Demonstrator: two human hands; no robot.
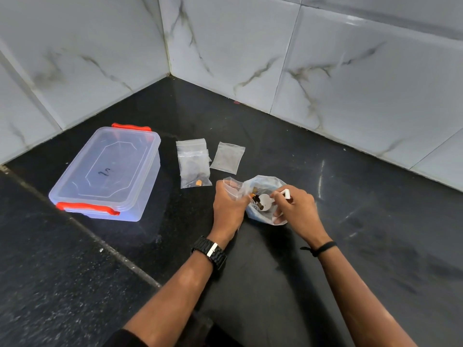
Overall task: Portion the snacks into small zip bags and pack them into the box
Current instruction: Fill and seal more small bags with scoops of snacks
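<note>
Looking down through the head camera, I see the left hand [229,205] with its grip pinched on the mouth of a small zip bag [234,187], which it holds upright with the opening facing up, beside the snack bag [265,201]. The right hand [297,209] has its grip curled round the white handle of a scoop [266,200]; the handle points up and to the right, and the round bowl sits low inside the snack bag, among brown and orange pieces. The snack bag stands on the surface [275,146] with its mouth open toward me.

Behind the hands, a stack of zip bags [194,164] lies flat, long axis running away from me, with a few snack pieces showing in the front one. Just right of it lies a single zip bag [228,157], slightly tilted. Well to the left, the box [107,171] rests with its lid on and its red clasps at the near and far ends, its long axis running diagonally.

The surface is black polished stone, set in a corner of white marble-patterned wall tiles [238,46].
</note>
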